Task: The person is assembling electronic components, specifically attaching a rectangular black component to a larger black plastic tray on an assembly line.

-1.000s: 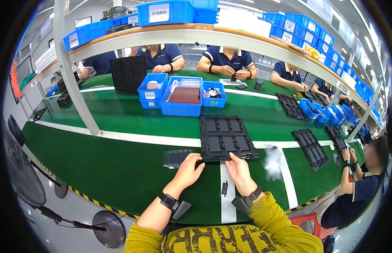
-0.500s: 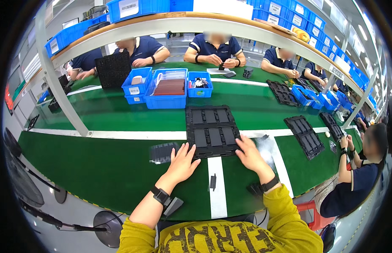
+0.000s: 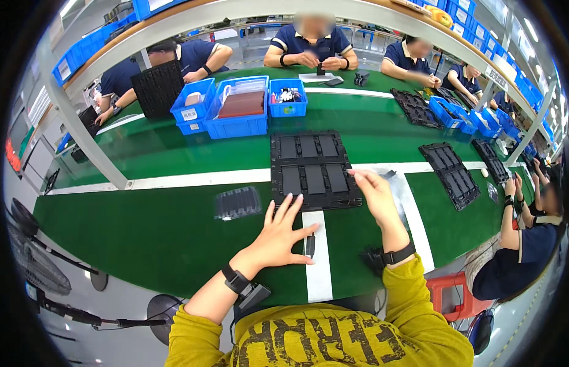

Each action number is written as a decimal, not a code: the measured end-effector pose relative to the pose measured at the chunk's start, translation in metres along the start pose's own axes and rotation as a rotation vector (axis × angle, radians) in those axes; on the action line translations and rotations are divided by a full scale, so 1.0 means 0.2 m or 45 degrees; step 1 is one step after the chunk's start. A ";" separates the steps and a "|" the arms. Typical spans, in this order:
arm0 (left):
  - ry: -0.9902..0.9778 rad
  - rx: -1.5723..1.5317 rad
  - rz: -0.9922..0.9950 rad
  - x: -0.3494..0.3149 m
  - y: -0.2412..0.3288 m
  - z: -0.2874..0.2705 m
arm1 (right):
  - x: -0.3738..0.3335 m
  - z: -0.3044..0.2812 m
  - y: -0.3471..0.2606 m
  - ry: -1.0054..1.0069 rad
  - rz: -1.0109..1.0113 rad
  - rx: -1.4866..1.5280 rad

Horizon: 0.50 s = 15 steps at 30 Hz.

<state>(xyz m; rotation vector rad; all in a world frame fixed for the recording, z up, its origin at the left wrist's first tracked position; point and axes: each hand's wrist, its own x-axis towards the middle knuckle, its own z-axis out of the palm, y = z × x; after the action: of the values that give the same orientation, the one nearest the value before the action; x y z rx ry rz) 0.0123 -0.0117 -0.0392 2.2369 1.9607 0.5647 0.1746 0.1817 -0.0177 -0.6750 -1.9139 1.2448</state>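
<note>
So, blk tray point(image 3: 316, 173) lies flat on green table point(image 3: 143, 238), its slots filled w/ dark pieces; pos. looks about same as 0.5 s ago. L hand point(image 3: 284, 235) is now in front of tray, having shifted right from tray's front-left corner. Its fingers are spread wide, longer ones reaching tray's front edge; thumb & index tips sit at opp. ends of small blk part point(image 3: 310, 246), which lies on white strip point(image 3: 318, 284) in front of tray. Can't tell if they touch it; nothing looks gripped yet.

R hand point(image 3: 377, 192) is now further back along tray's right edge; before, it was spread at front-right corner. Thumb & fingertips are drawn nearly together at that edge; can't tell if they've got hold of anything.

Clear pack point(image 3: 238, 203) w/ blk parts is left of tray, same as before. Clear film point(image 3: 408, 205) is right of tray, partly behind R hand. Blue bins point(image 3: 237, 127) stand behind tray.
</note>
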 end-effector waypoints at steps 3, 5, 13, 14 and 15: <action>-0.025 -0.028 -0.021 -0.01 -0.01 0.07 | -0.02 0.06 -0.03 -0.202 0.362 0.691; 0.035 0.032 -0.025 -0.02 0.00 0.08 | -0.04 0.08 -0.03 -0.476 0.514 0.404; 0.344 0.031 -0.042 0.01 0.00 0.03 | -0.20 0.23 0.00 -0.655 0.602 0.500; 0.348 -0.051 -0.094 0.01 0.01 0.01 | -0.20 0.24 0.00 -0.586 0.578 0.614; 0.351 -0.133 -0.145 0.01 0.02 0.00 | -0.21 0.23 0.00 -0.584 0.598 0.616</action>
<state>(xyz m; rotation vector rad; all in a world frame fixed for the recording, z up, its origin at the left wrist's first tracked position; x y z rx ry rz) 0.0158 -0.0096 -0.0384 2.0622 2.1096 0.9809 0.1608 0.1263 -0.0423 -0.6308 -1.7296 2.2273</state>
